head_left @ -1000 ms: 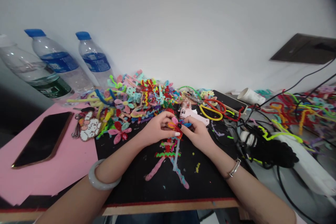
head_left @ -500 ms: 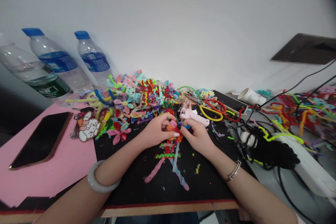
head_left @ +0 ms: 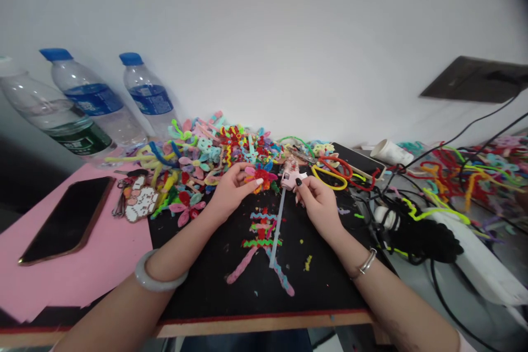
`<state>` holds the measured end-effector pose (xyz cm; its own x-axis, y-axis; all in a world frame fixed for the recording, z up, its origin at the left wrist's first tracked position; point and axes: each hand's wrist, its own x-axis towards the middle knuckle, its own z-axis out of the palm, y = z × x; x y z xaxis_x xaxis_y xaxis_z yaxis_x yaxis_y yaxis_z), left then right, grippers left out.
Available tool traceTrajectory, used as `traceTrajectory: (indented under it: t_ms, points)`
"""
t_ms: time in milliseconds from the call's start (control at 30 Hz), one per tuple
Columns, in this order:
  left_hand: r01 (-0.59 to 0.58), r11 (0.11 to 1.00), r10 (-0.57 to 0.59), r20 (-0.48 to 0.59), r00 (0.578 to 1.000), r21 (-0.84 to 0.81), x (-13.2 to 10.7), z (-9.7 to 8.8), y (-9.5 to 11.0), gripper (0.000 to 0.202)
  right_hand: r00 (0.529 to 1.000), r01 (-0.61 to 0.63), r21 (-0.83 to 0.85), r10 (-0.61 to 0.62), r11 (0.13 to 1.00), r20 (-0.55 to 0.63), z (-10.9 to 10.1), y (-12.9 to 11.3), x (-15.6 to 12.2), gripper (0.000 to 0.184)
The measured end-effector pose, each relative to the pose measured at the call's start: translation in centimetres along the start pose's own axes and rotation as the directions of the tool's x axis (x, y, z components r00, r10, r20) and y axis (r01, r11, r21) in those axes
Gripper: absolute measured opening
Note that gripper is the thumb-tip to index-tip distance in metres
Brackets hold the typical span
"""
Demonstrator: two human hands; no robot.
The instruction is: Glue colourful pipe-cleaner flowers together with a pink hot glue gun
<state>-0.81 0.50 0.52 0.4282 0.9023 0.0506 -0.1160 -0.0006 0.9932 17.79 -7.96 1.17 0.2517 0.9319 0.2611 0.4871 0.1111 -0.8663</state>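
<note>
My left hand (head_left: 229,190) is closed on a small pipe-cleaner flower (head_left: 258,175) with red, orange, pink and blue petals, held just above the black mat (head_left: 330,286). My right hand (head_left: 318,202) grips the pink glue gun (head_left: 290,177) right beside the flower. A clear glue stick (head_left: 276,228) trails from the gun toward me. Under the stick, a figure of wavy pipe-cleaner pieces (head_left: 262,234) lies flat on the mat. Both wrists wear bangles.
A heap of coloured pipe-cleaner shapes (head_left: 206,148) lies behind the hands. Water bottles (head_left: 93,104), a phone (head_left: 68,217) on pink paper and a keychain (head_left: 139,201) are at the left. Cables, a black bundle (head_left: 421,236), a white cup (head_left: 390,151) and more pipe cleaners crowd the right.
Both hands moved away from me, off the figure on the mat. The left hand carried the flower toward the heap. The right hand took hold of the glue gun.
</note>
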Motion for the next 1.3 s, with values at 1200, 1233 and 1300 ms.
traceTrajectory:
  t_ms: [1200,1233,1300]
  points:
    - [-0.017,0.95,-0.142,0.48,0.866,0.313,-0.5,-0.9,2.1,0.048,0.968,0.092,-0.083,-0.069,0.992,0.24,1.0,0.2,-0.6,0.01]
    - [-0.044,0.936,-0.123,0.439,0.89,0.351,-0.5,-1.2,2.5,0.046,0.98,0.076,-0.067,-0.063,0.995,0.187,1.0,0.3,-0.5,0.01]
    - [-0.121,0.844,-0.075,0.337,0.938,0.522,-0.4,-1.7,3.2,0.042,0.996,0.043,-0.014,-0.042,0.999,0.072,0.8,0.5,-0.3,0.011]
